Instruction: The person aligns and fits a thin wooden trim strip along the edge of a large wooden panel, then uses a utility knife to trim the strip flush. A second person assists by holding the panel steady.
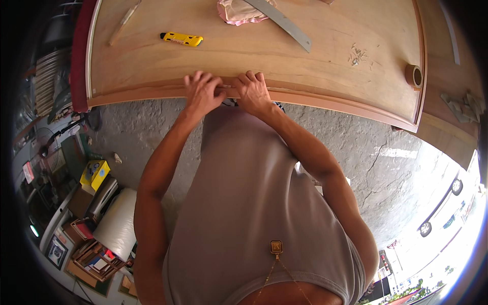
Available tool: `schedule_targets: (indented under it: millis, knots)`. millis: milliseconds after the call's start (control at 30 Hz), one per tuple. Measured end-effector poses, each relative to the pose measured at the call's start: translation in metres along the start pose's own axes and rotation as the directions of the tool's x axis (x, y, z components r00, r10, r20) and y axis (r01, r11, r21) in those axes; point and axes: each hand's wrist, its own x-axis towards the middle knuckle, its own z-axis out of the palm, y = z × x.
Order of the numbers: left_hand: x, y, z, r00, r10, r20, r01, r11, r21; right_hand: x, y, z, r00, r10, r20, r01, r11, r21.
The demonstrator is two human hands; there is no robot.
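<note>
1. Where the wooden panel (284, 56) bends down into its near edge strip (325, 103), both hands sit side by side, and the list below runs from the person's left to right.
2. Far to the left of the fingers and beyond them, a thin wooden stick (123, 22) lies slanted on the panel.
3. Just right of that stick, beyond and left of the left fingertips, a yellow utility knife (182, 38) lies flat on the wood.
4. The left hand (202, 93) rests on the edge strip, its fingers (195, 79) slightly spread and curled over the top face, thumb side turned toward the other hand.
5. Between the two hands, a small pale bit (227, 87) sits at the strip, and the thumbs close on it; what it is cannot be told.
6. The right hand (252, 93) touches the left hand, its fingers (252, 77) close together and bent down onto the strip.
7. Beyond the right fingertips, a pink cloth (236, 12) lies at the far side of the panel, with a long grey metal ruler (285, 24) slanting across it.
8. Farther right of the fingers, a few wood shavings (358, 55) are scattered on the panel.
9. Far right, near the panel's corner, a roll of tape (414, 75) stands on its side.
</note>
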Motion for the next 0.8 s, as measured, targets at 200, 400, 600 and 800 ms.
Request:
schedule_targets:
  millis: [200, 400, 600, 800]
  knots:
    - [-0.006, -0.018, -0.008, 0.999, -0.023, 0.048, 0.021, 0.999, 0.035, 0.005, -0.004, -0.01, 0.998, -0.037, 0.055, 0.036, 0.999, 0.009]
    - [-0.008, -0.022, -0.013, 0.995, -0.079, 0.063, 0.079, 0.997, -0.004, 0.009, -0.02, -0.008, 0.996, -0.024, -0.086, 0.01, 0.986, -0.166]
    - [-0.017, -0.055, -0.013, 0.999, -0.036, -0.001, 0.036, 0.999, -0.036, 0.035, -0.033, 0.01, 0.991, -0.058, 0.122, 0.06, 0.998, -0.012]
    - [-0.015, -0.055, -0.014, 0.995, 0.043, 0.088, -0.043, 0.999, 0.007, 0.043, -0.045, 0.012, 0.992, -0.081, 0.101, 0.081, 0.997, 0.006]
